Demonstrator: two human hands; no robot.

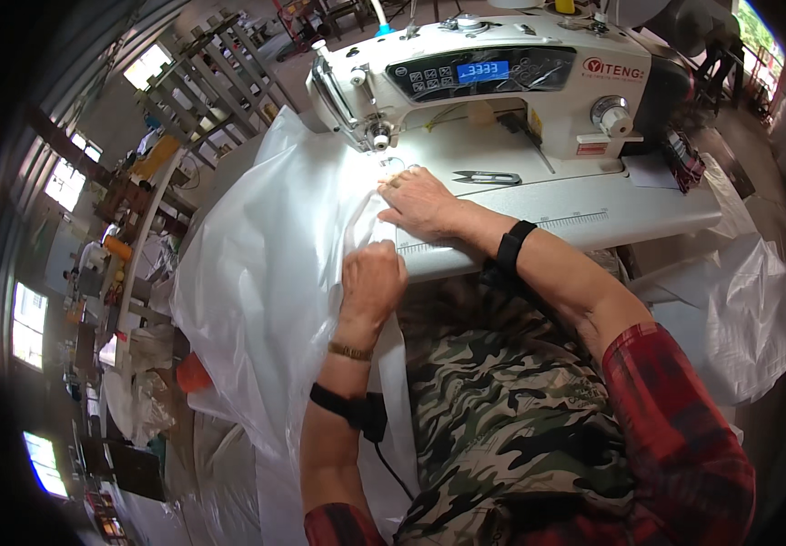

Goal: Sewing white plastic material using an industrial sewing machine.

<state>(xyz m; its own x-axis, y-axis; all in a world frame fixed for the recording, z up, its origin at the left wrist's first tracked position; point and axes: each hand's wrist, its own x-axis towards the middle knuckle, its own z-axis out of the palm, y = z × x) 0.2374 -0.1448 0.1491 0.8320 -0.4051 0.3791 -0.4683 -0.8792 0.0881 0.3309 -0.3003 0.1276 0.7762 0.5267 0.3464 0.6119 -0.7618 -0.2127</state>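
Left hand (373, 280) curled into loose fist; edge of translucent white sheeting (261, 237) held in it. Right hand (418, 202) half curled, fingertips laid on sheeting near needle; whether anything is pinched cannot be told. Sheeting draped over left side of sewing machine (502, 105). Dark thread snips (487, 177) laid on white tabletop (629, 196), beyond right hand. Bright windows (31, 323) seen at far left.
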